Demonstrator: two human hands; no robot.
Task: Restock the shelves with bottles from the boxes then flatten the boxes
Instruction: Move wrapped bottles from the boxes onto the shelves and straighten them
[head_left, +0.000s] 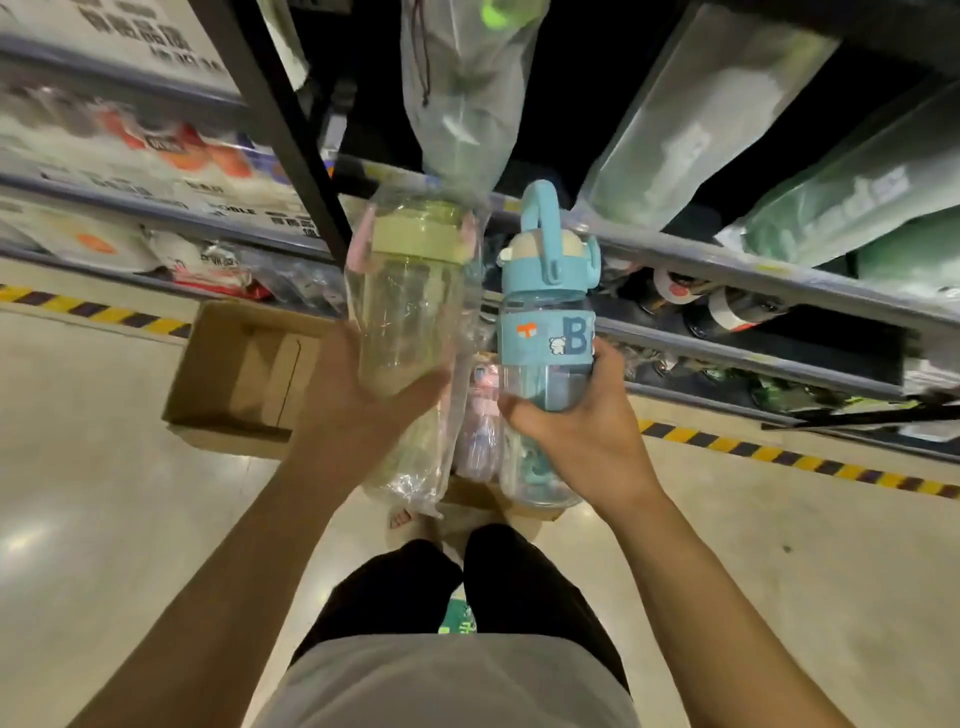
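Two bottles held up before the shelf, one per hand.
Left grip (363, 410) was curled round the base of the bagged, green-lidded clear bottle (410, 291). Right grip (576, 436) was curled round the lower body of the blue bottle (545, 322). Both were upright, side by side, near the shelf rail (727, 260). An open cardboard box (244, 369) lay on the floor, left of the hands.

floor (104, 493): glossy beige | hazard tape (779, 454): yellow-black stripes across floor | green sticker (456, 621): on floor between dark trouser legs (519, 597)
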